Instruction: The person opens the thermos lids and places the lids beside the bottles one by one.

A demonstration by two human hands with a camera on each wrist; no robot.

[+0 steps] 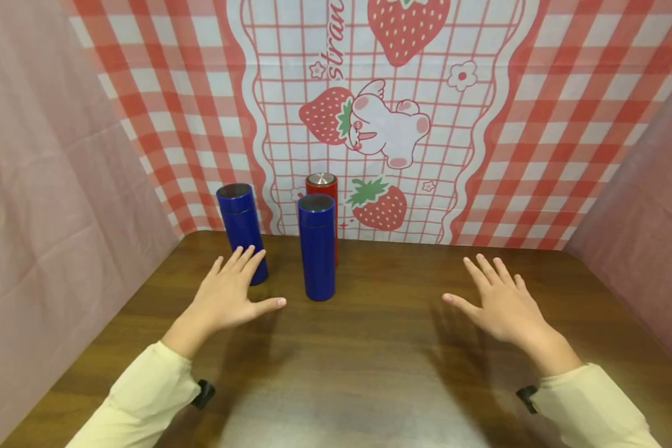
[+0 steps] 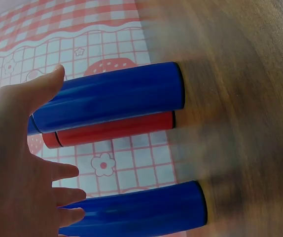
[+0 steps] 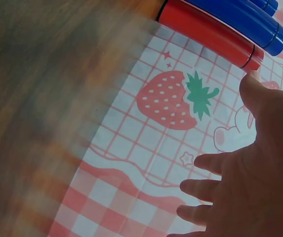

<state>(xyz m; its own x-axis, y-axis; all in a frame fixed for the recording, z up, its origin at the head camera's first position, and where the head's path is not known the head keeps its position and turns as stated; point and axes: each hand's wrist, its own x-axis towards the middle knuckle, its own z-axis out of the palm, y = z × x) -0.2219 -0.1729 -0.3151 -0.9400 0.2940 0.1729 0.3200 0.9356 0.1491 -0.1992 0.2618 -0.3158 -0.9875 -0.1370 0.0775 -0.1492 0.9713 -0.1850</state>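
Two blue thermos flasks stand upright on the wooden table, one at the left point(image 1: 242, 218) and one nearer the middle point(image 1: 317, 255). Behind the middle one, a red thermos flask point(image 1: 322, 180) with a silver-topped lid is mostly hidden in the head view; its red side point(image 2: 114, 129) shows in the left wrist view. My left hand point(image 1: 226, 292) hovers with fingers spread, in front of the left blue flask and covering part of it. Over the table's right side, my right hand point(image 1: 504, 305) is held in the air, fingers spread, holding nothing.
A red-and-white checked cloth point(image 1: 571, 124) with strawberry prints hangs behind the table point(image 1: 358, 367). Pink curtains point(image 1: 50, 186) flank both sides. Dark straps with small devices point(image 1: 203, 394) sit at the wrists, over pale yellow sleeves.
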